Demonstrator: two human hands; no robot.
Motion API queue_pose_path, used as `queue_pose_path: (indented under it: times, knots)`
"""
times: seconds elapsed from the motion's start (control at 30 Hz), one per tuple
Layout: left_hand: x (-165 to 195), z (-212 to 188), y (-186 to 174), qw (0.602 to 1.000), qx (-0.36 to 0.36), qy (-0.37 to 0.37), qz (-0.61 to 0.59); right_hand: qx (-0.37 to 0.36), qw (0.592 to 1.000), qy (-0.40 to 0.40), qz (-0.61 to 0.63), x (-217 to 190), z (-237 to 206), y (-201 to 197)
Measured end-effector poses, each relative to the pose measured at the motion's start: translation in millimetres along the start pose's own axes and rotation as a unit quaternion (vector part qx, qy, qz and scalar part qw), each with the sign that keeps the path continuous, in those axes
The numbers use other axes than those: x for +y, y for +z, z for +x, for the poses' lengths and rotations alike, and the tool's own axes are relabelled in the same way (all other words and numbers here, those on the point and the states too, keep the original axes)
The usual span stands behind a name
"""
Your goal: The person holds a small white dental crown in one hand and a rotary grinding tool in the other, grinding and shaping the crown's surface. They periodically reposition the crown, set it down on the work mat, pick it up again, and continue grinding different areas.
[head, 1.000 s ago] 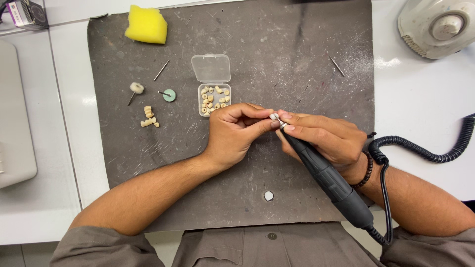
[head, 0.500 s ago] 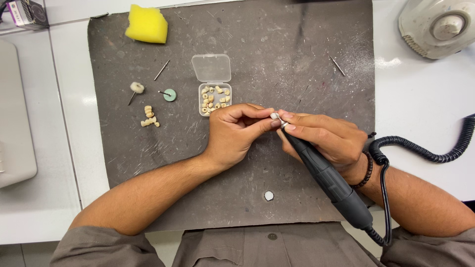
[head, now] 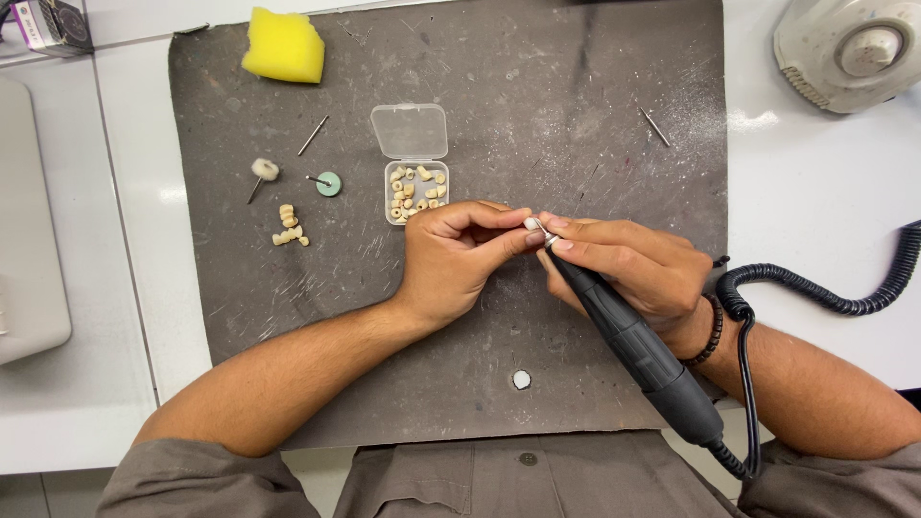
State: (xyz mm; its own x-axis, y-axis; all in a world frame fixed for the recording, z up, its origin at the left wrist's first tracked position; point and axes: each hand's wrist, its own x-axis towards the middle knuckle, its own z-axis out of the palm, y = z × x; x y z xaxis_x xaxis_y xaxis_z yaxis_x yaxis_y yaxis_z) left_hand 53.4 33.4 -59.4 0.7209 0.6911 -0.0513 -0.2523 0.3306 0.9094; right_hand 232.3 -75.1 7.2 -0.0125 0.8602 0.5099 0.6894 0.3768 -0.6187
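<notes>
The left hand [head: 459, 257] pinches a tiny whitish tooth crown [head: 531, 223] between thumb and fingertips, above the middle of the scuffed dark grey rubber mat [head: 576, 105]. The right hand [head: 628, 264] grips a black rotary handpiece [head: 638, 341] like a pen, its tip touching the crown; a coiled black cord [head: 825, 297] trails across the white desk [head: 815, 192]. Just beside the left hand sits a small clear plastic box [head: 414, 182], lid open, holding cream-coloured crowns. A yellow sponge [head: 284, 46] lies at the mat's far corner.
</notes>
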Motion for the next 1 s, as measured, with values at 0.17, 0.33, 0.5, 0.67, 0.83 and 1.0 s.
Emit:
queue_pose_path:
  times: [0.17,0.33,0.5,0.67,0.83,1.0]
  knots:
    - [-0.6,-0.5,0.5,1.0,0.006,-0.004,-0.003,0.003,1.0,-0.001,-0.001,0.5,-1.1,1.2]
    - [0.5,-0.9,0.9,1.0,0.007,0.009,0.02,0.002,1.0,-0.006,0.001,1.2,-1.0,1.4]
    - [2.1,-1.4,0.8,1.0,0.004,0.01,0.029,0.011,1.0,-0.006,-0.007,1.0,-1.8,3.2]
    - [1.1,-0.2,1.7,0.999,0.01,0.013,0.041,0.011,1.0,-0.008,0.004,3.1,-2.1,4.2]
    - [1.7,-1.7,-0.1,0.999,0.008,0.003,0.036,0.008,1.0,-0.008,0.009,2.4,-2.2,4.3]
    - [1.4,-1.1,0.6,1.0,0.012,-0.002,0.023,-0.007,1.0,-0.012,0.011,2.0,0.5,2.5]
